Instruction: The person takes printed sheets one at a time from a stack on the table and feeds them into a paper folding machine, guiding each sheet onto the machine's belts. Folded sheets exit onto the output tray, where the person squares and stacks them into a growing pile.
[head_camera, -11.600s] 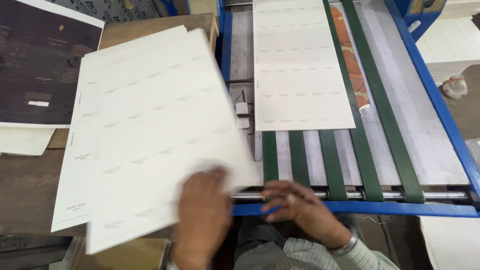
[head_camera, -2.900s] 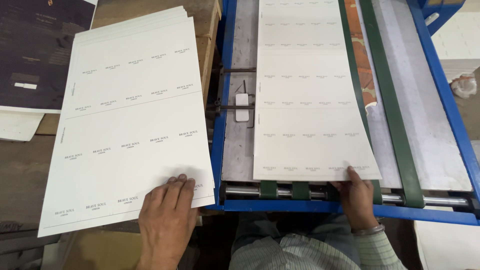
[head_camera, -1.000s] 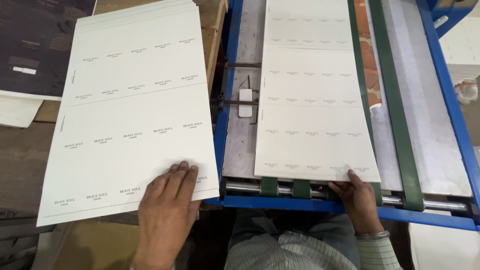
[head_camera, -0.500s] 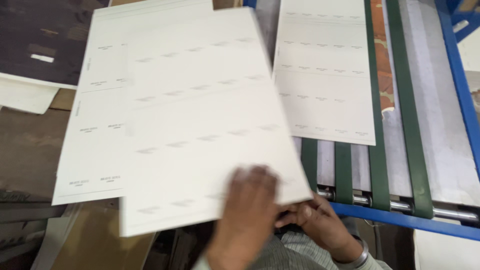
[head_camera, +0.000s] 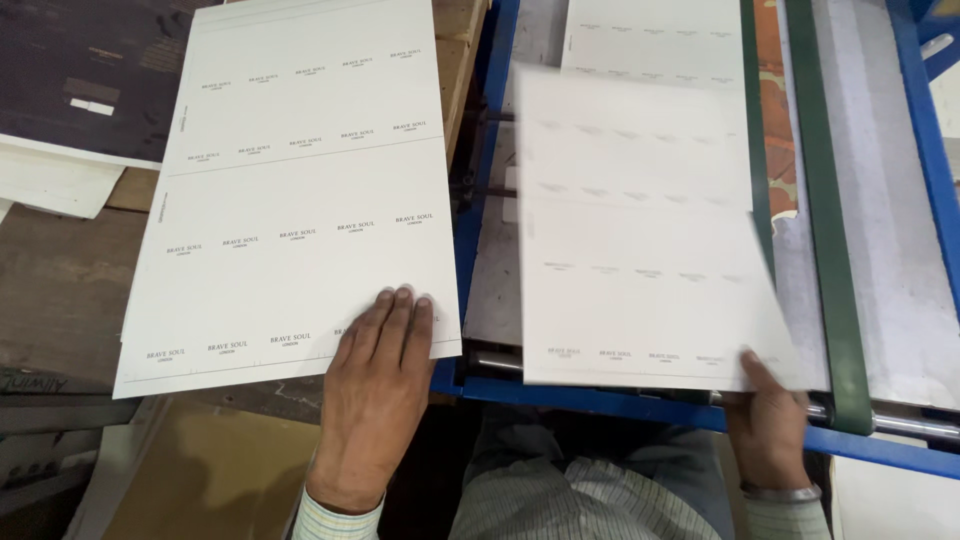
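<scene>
My left hand (head_camera: 378, 390) lies flat, fingers together, on the near edge of a stack of white printed sheets (head_camera: 290, 190) to the left. My right hand (head_camera: 768, 425) grips the near right corner of a single white printed sheet (head_camera: 640, 250), blurred with motion, lying over the blue-framed conveyor (head_camera: 620, 405). Another white sheet (head_camera: 655, 45) rests farther up the conveyor, partly under the near one.
Green belts (head_camera: 830, 240) run along the conveyor bed, with a grey metal surface (head_camera: 890, 200) to their right. A dark printed board (head_camera: 70, 70) lies at the far left on a wooden surface (head_camera: 60, 290). Brown cardboard (head_camera: 210, 480) sits below the stack.
The sheet that my hands were carrying across has landed on the conveyor. My left hand has gone back to the stack, and my right hand now holds the sheet's near corner.
</scene>
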